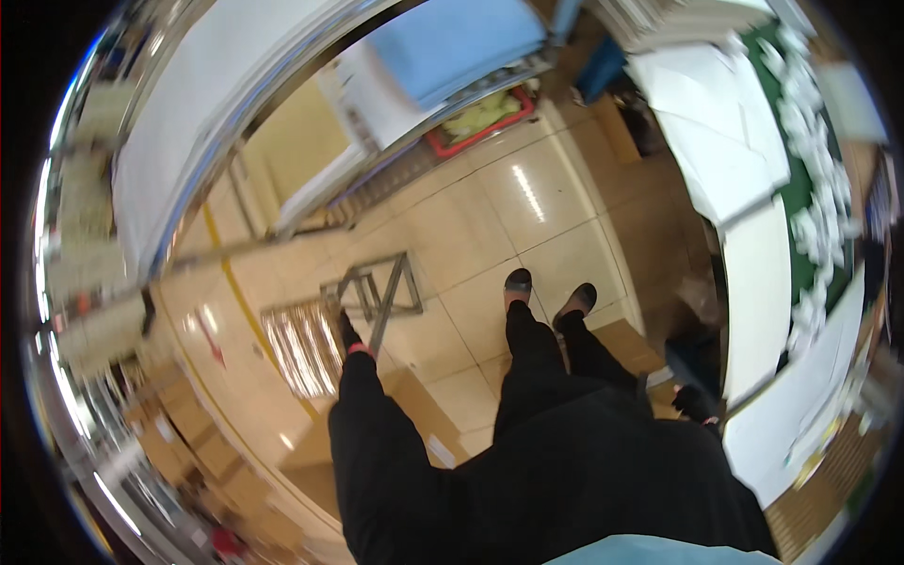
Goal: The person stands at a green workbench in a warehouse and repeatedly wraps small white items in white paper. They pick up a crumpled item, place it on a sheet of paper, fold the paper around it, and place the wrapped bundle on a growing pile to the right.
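My left hand (349, 331), in a black glove with a red band at the wrist, is at the edge of a metal stool (302, 348). The stool has a shiny ribbed top and a grey tube frame; it looks tilted, and my fingers seem closed on the edge of its top. On the right, my black-gloved right hand (695, 403) hangs beside the edge of a white-topped table (756, 306). Its fingers are small and blurred, and nothing plain shows in them.
Stacked white sheets (711, 127) and crumpled white pieces (812, 226) lie along the right-hand table. Ahead stands a rack with blue sheets (452, 47), a red crate (482, 122) beneath. Cardboard boxes (188, 428) are at left; a carton (405, 405) lies near my left leg.
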### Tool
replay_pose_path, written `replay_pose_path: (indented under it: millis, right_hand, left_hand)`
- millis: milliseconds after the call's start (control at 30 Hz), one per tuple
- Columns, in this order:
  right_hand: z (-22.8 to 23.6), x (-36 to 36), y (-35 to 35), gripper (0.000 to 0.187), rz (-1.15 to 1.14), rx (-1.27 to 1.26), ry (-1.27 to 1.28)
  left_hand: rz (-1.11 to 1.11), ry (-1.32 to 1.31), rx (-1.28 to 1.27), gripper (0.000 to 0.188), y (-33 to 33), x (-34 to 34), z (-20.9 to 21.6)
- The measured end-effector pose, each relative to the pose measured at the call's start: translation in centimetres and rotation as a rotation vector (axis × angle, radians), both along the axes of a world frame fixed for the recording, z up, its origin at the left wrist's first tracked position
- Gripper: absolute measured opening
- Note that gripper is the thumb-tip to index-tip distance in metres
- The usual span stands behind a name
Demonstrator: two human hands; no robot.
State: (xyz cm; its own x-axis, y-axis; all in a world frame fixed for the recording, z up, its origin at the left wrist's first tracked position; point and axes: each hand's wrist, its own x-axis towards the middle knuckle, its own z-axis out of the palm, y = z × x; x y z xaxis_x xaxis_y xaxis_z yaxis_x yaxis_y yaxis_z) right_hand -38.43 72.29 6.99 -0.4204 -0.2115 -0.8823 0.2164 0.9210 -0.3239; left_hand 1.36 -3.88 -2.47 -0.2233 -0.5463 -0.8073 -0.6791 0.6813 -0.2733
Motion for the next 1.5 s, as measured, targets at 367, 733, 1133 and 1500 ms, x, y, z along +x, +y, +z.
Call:
replay_pose_path:
  millis: [367,733,1133,1500]
  right_hand:
    - [7.3,-0.5,-3.3,0.04,-0.305,0.004,0.202]
    - [7.9,-9.4,1.0,0.039,-0.261,-0.293,0.35]
    - [12.7,-15.8,7.7,0.027,-0.585,-0.169,0.512]
    - [10.1,-24.1,5.8,0.024,-0.621,-0.128,0.316]
  left_hand:
    - [-0.204,-0.058,0.086,0.046,3.4,-5.2,0.1]
    - [-0.462,0.092,0.284,0.046,18.1,-25.5,5.4]
    - [-0.738,0.171,0.389,0.046,31.5,-48.1,3.9]
    - [-0.671,0.018,0.37,0.046,30.7,-52.8,4.2]
